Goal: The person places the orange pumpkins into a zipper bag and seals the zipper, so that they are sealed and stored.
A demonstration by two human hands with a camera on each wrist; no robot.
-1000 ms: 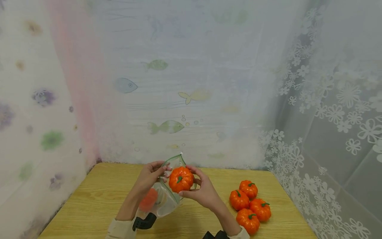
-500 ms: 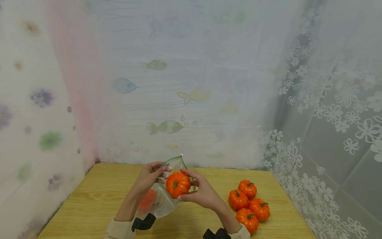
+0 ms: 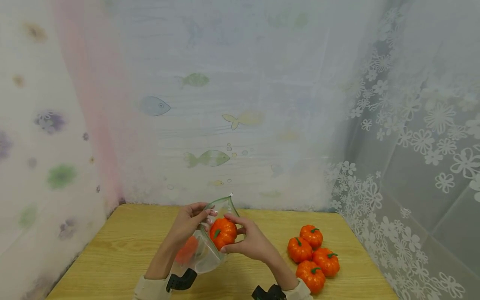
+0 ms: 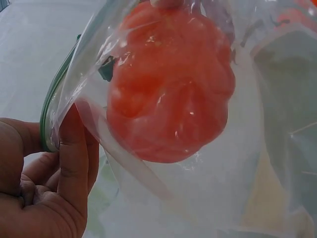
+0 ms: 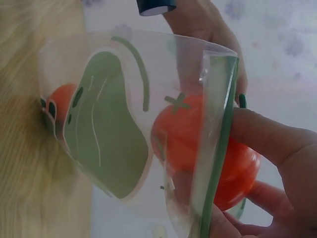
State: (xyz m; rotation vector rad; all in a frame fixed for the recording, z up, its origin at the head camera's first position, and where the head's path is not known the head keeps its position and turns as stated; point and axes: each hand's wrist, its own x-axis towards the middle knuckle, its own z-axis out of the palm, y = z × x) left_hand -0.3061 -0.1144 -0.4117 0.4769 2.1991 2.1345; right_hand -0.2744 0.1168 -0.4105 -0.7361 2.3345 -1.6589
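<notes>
My left hand (image 3: 188, 224) pinches the green zip edge of a clear zip bag (image 3: 210, 259), holding its mouth apart. At that mouth, my right hand (image 3: 252, 238) grips a small orange toy pumpkin (image 3: 224, 232) with a green stem. From the right wrist, the pumpkin (image 5: 237, 171) is partly behind the bag's green-edged wall (image 5: 218, 148), with my thumb and fingers around it. Another pumpkin (image 3: 186, 251) lies inside the bag, low on the left. Through the plastic in the left wrist view, the held pumpkin (image 4: 171, 94) hangs beside my pinching fingers (image 4: 73, 163).
Several more orange pumpkins (image 3: 313, 260) stand grouped on the wooden table (image 3: 112, 250) to the right. Behind the table hangs a pale curtain (image 3: 243, 175) with fish prints. A flower-patterned sheet (image 3: 420, 166) borders the right side.
My right hand has moved the pumpkin slightly left and down, deeper into the bag's mouth. My left hand keeps its pinch on the bag at about the same place.
</notes>
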